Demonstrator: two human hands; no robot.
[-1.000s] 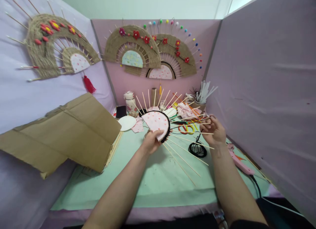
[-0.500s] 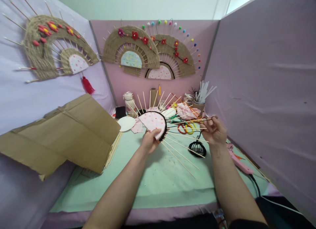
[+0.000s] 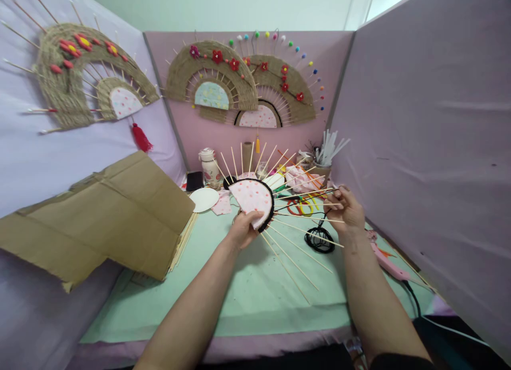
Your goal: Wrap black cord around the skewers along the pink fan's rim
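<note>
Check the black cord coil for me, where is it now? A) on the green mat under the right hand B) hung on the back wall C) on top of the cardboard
A: the black cord coil lies on the green mat, just below the right hand.

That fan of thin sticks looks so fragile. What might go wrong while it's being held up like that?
The left hand grips only the pink dotted half-disc, so the thin sticks radiating from it are unsupported and might bend or snap. The right hand pinches black cord among the sticks; it could snag. The cord coil lies under the stick tips and may tangle.
</note>
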